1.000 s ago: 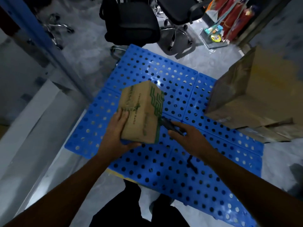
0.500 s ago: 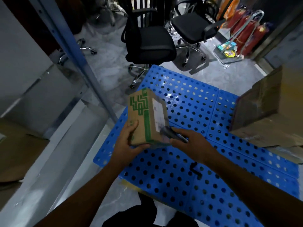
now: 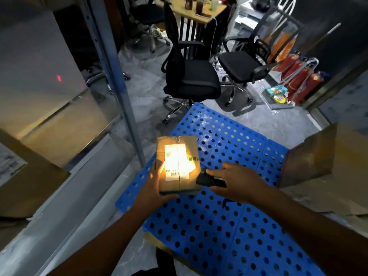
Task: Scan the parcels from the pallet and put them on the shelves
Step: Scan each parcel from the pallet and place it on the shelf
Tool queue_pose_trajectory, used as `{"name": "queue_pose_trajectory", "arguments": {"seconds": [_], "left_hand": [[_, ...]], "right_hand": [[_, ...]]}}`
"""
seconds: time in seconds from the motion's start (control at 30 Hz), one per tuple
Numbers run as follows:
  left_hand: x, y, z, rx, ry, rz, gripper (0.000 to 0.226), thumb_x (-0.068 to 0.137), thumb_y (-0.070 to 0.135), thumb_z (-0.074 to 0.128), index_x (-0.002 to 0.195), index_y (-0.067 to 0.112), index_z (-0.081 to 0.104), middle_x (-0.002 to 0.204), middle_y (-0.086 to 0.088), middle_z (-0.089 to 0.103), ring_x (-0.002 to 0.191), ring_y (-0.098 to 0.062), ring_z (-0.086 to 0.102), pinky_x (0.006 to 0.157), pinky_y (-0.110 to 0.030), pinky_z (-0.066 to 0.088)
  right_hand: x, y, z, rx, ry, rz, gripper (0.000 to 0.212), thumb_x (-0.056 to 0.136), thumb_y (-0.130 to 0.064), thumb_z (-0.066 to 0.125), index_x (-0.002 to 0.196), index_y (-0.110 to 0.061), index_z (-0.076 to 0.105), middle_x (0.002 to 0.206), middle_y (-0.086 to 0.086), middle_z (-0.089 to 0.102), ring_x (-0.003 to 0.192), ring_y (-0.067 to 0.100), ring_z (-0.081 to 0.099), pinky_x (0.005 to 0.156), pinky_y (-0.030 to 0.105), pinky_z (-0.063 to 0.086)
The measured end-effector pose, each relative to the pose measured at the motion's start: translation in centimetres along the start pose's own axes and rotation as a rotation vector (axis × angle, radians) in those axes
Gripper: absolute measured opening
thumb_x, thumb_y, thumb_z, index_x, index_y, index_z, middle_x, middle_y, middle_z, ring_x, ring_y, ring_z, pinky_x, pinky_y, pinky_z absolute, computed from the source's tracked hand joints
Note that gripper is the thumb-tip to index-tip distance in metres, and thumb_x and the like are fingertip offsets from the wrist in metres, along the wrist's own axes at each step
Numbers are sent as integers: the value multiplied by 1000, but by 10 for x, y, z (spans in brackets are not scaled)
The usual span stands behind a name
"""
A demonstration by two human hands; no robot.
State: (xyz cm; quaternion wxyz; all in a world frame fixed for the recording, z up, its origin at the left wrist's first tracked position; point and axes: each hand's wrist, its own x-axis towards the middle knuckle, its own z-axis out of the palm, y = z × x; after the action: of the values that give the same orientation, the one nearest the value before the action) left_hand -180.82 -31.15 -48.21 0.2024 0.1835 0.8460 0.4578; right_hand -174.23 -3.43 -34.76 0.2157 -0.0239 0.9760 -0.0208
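Observation:
My left hand (image 3: 154, 188) grips a small cardboard parcel (image 3: 180, 188) from below and from its left side, above the blue perforated pallet (image 3: 229, 222). The parcel's white barcode label faces up and is lit bright by the scanner's light. My right hand (image 3: 237, 182) holds a black handheld scanner (image 3: 210, 181) right beside the parcel's right edge, pointed at the label. A strap hangs from the scanner under my wrist.
A metal shelf with a grey upright post (image 3: 117, 84) stands at the left, with a cardboard box (image 3: 25, 182) on it. Large cardboard boxes (image 3: 326, 162) sit on the pallet's right side. Two black office chairs (image 3: 191, 76) and red fire extinguishers (image 3: 298, 80) stand behind.
My left hand has turned the parcel so its label faces up. The scanner's light now shines on the label. My view has lifted toward the chairs.

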Motion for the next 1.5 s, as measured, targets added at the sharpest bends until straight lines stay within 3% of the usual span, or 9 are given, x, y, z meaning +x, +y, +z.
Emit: {"name": "queue_pose_trajectory", "arguments": {"seconds": [0.27,0.47,0.67,0.77,0.9,1.07,1.23,1.4,1.5], "left_hand": [[-3,-1,6,-37,54,2,133,59,89,71,164,38,7,169,5,19,152,-16,28,118,-46,38],[-4,2,8,1,64,-29,128,64,70,80,161,42,3,171,2,14,152,-17,25,117,-42,37],[-7,0,6,0,46,-3,123,78,50,84,163,33,-3,173,9,0,157,-12,9,126,-46,24],[-17,1,2,-61,70,13,120,80,50,84,164,30,1,172,9,7,158,-14,13,125,-49,27],[-43,10,-18,-196,248,-62,116,71,66,83,161,40,15,164,15,28,150,-6,31,121,-46,36],[-62,16,-81,-23,562,-60,114,70,71,79,162,35,23,163,9,32,150,-10,31,121,-22,29],[-52,5,-126,153,846,-158,114,74,71,76,163,26,20,169,-3,20,151,-3,19,110,3,14],[-28,-8,-122,382,1060,-245,90,90,35,80,161,13,30,170,-19,12,155,-36,22,121,-49,34],[-11,-15,-123,643,1066,-265,74,93,27,76,156,11,41,167,-16,26,155,-41,20,124,-60,21]], "right_hand": [[-12,4,-6,-170,-52,-46,64,91,-69,47,149,-47,30,113,0,45,100,21,51,70,35,39],[-15,12,3,-114,-18,-82,63,92,-69,43,149,-50,26,101,-9,36,84,11,37,65,32,38],[-2,27,34,388,-22,166,59,96,-59,51,150,-42,38,124,-2,57,105,23,58,79,36,48],[14,23,50,578,-46,154,49,97,-46,58,142,-26,54,117,7,69,76,14,62,67,23,47],[33,-1,47,878,-91,88,63,89,-57,61,147,-36,47,141,-16,54,113,10,60,95,29,49],[84,-48,4,997,-137,-85,62,73,-74,56,132,-57,50,114,-27,61,92,-6,63,76,21,50],[159,-114,-38,1005,-108,-173,26,95,-53,59,115,-67,53,85,-2,66,78,22,68,62,35,53],[204,-166,-37,1122,-129,-182,35,96,-47,60,129,-37,65,80,6,63,68,18,65,59,39,56],[217,-189,-27,1233,-175,-125,31,95,-47,62,123,-36,68,86,9,69,66,19,66,51,33,49]]}}
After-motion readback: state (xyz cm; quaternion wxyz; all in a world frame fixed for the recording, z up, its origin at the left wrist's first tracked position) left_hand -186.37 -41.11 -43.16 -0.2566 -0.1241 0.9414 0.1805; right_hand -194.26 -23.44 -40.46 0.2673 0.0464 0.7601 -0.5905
